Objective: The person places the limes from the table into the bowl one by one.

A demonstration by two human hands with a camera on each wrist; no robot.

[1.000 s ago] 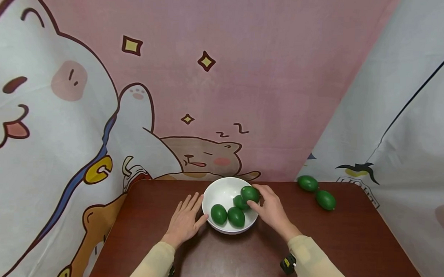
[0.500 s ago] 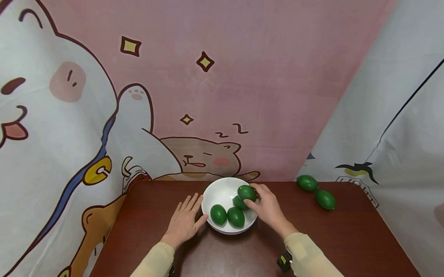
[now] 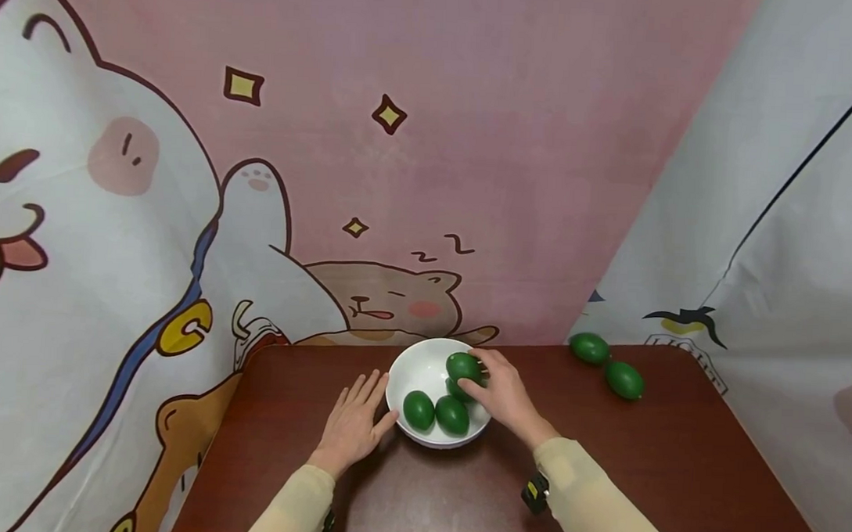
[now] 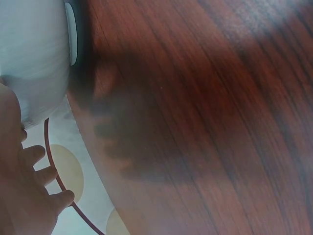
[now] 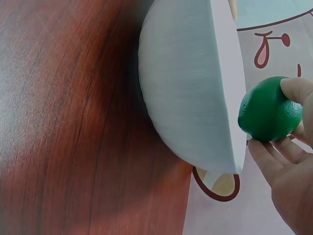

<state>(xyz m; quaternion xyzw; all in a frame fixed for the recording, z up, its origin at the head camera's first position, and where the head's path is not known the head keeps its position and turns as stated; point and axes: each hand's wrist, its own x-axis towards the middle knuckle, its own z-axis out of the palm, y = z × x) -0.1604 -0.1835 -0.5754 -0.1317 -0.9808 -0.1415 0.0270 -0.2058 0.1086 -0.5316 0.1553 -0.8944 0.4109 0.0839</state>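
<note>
Held a lime [image 3: 463,367] in the right hand [image 3: 502,394], just right of centre in the lower half of the head frame, thumb at the lower right of the fruit and other fingers narrowed around its upper right. Hung above the opening of the white bowl [image 3: 415,367], toward the upper right. Showed clearly in the right wrist frame too, at right, pinched between thumb and fingertips. Could not tell whether touching the second lime [image 3: 455,390] underneath, partly hidden.

Saw a third lime [image 3: 418,410] at lower left inside the bowl, with a fourth lime [image 3: 452,416] just beside it.

Spread the left hand [image 3: 353,424] at the bowl's left side, holding nothing, fingers wide and straight, thumb tip by the rim. Could not tell whether in contact. Caught only part of that hand at lower left in the left wrist frame, near the bowl's wall.

Found a fifth lime [image 3: 590,348] and a sixth lime [image 3: 624,380] at right in the head frame, close together on the red-brown surface [image 3: 673,462], well apart from the bowl.

Noted a cream sleeve [image 3: 604,499] and a black device [image 3: 534,493] at the right wrist, and a printed cloth [image 3: 543,145] across the upper frame.
</note>
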